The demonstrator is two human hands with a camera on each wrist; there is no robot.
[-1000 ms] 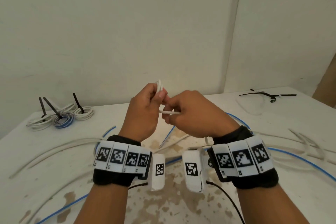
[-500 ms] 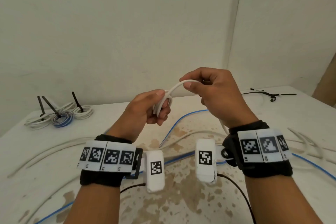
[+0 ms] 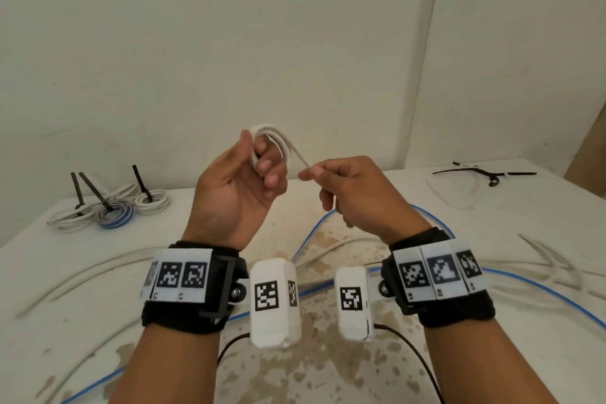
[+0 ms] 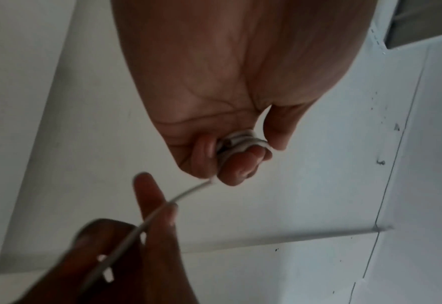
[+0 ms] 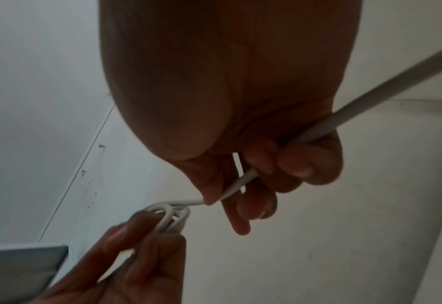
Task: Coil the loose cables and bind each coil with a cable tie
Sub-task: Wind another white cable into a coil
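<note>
White cable (image 3: 274, 140) sits as a small coil in the left hand (image 3: 236, 187), held up in the middle of the head view above the desk (image 3: 410, 193); the thumb and curled fingers clamp the loops, and the left wrist view shows several turns stacked between thumb and fingertips (image 4: 236, 170). A free run of the same cable leaves the coil and slants down to the right hand (image 3: 357, 190), just beside the left, which pinches it between thumb and forefinger while the remaining fingers curl loosely around the strand as it passes through the palm, as the right wrist view shows. Lower in the frame, both wrists wear black bands with printed marker tags and white camera housings. Beyond the hands, loose white cables and a blue cable (image 3: 524, 289) sprawl across the stained white desk. At the left edge of the frame lie three bound coils (image 3: 111, 211), each with a black cable tie standing up from it. At the upper right of the desk lie spare black cable ties (image 3: 485, 172), well apart from the hands.
</note>
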